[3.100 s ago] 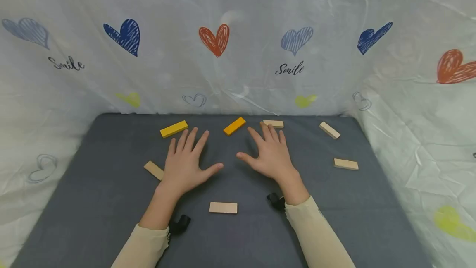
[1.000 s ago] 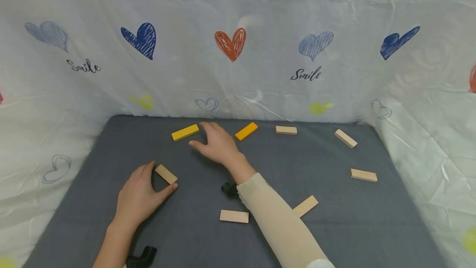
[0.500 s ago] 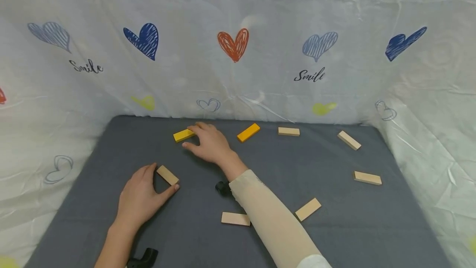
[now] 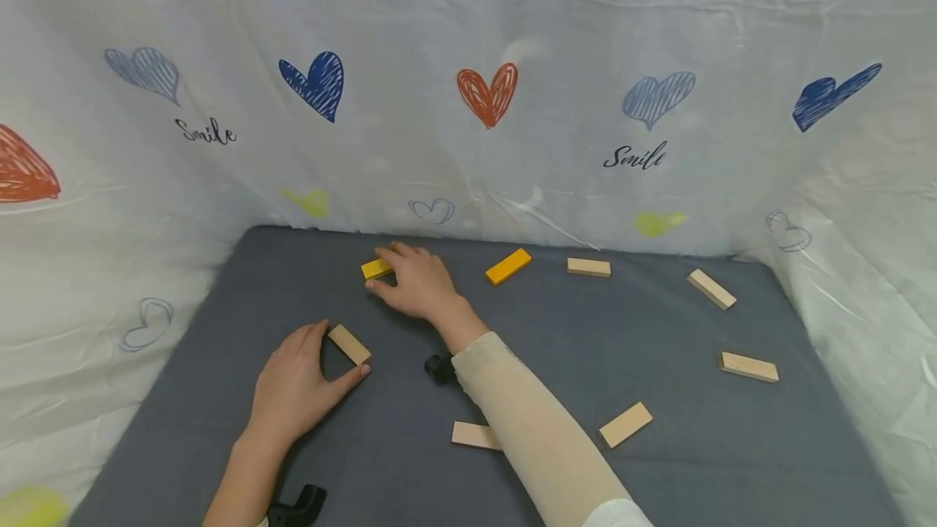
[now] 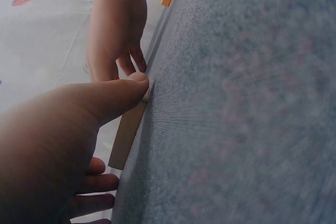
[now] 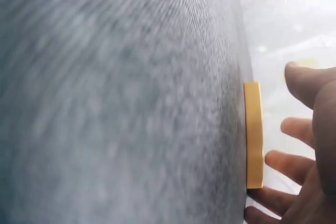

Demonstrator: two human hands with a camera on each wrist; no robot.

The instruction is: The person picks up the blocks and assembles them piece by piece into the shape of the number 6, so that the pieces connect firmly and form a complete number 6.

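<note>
My left hand [image 4: 296, 385] spans a plain wooden block [image 4: 350, 345] on the left of the grey table, its thumb at one end and its index finger by the other. In the left wrist view the thumb overlaps that block, and the other fingers lie beside its near end with a small gap. My right hand [image 4: 419, 283] is over a yellow block [image 6: 254, 135] near the back edge. The right wrist view shows its fingers spread along the yellow block, with the thumb held apart from it. Part of the yellow block is hidden under the fingers in the head view.
An orange block [image 4: 508, 267] and a plain block [image 4: 589, 267] lie along the back. Two more plain blocks lie at the right. Another plain block [image 4: 625, 425] lies at the front right, and one [image 4: 474, 435] is partly behind my right sleeve. A white sheet [image 4: 556, 185] hangs behind.
Both hands have separated from mid-table: the left came back to the wooden block, the right crossed left to the yellow block. Lately the right fingers moved over it; the view shifted slightly.
</note>
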